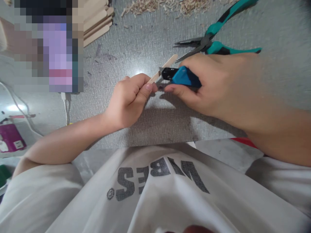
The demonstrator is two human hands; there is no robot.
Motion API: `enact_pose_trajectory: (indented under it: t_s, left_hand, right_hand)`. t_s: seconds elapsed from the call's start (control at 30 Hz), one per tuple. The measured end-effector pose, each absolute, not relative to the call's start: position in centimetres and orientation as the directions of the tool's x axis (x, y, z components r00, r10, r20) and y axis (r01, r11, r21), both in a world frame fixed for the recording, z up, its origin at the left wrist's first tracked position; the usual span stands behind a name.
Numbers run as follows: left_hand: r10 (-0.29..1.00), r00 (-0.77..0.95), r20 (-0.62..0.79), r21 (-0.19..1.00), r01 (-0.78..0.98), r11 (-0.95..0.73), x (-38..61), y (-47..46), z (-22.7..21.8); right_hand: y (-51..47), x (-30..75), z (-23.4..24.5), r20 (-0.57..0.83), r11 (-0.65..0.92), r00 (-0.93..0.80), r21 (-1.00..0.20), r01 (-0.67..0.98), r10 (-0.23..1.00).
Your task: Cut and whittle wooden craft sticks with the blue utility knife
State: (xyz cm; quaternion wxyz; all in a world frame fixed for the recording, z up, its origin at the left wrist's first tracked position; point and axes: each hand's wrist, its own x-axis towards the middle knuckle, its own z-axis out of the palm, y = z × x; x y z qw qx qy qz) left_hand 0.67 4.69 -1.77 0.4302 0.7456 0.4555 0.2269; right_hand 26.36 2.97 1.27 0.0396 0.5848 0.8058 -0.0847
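My left hand [128, 98] is closed in a pinch on a flat wooden craft stick [167, 63] that points up and to the right over the grey table [145, 42]. My right hand [213, 84] is wrapped round a blue and black utility knife [181, 76]. The knife's short blade touches the stick near my left fingertips.
Teal and black long-nose pliers [213, 38] lie just behind my right hand. A stack of wooden sticks [97, 22] sits at the back left, with wood shavings [167, 6] along the far edge. White cables [65, 106] and a purple box [9, 137] are at the left.
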Motion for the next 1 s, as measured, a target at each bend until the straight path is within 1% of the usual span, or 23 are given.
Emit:
enact_pose_trajectory:
  t_s: [0.2,0.33,0.47,0.6,0.8,0.87,1.0]
  left_hand:
    - [0.882,0.47,-0.026,0.815,0.522,-0.254,0.55,4.78,-1.94]
    - [0.879,0.472,-0.061,0.836,0.506,-0.214,0.73,4.88,-1.79]
    - [0.879,0.472,-0.071,0.856,0.481,-0.189,0.88,4.92,-1.45]
    - [0.878,0.472,-0.086,0.854,0.489,-0.179,0.81,4.91,-1.46]
    - [0.891,0.451,-0.062,0.885,0.437,-0.159,0.88,4.9,-1.89]
    - [0.894,0.444,-0.07,0.889,0.433,-0.146,0.92,4.89,-1.86]
    - [0.884,0.459,-0.085,0.86,0.482,-0.168,0.84,4.88,-1.52]
  right_hand:
    - [2.92,25.7,0.63,-0.271,0.325,-0.342,-0.105,0.94,0.9]
    - [2.87,25.52,0.64,-0.236,0.33,-0.34,-0.081,0.94,0.91]
    - [2.79,25.55,0.74,-0.2,0.341,-0.352,-0.087,0.936,0.914]
    - [2.59,25.47,0.83,-0.206,0.346,-0.344,-0.027,0.938,0.916]
    - [2.89,26.2,1.19,-0.125,0.264,-0.272,-0.079,0.961,0.954]
    - [3.03,26.32,1.17,-0.139,0.259,-0.267,-0.074,0.963,0.954]
    - [2.97,25.86,0.71,-0.195,0.338,-0.336,-0.023,0.941,0.921]
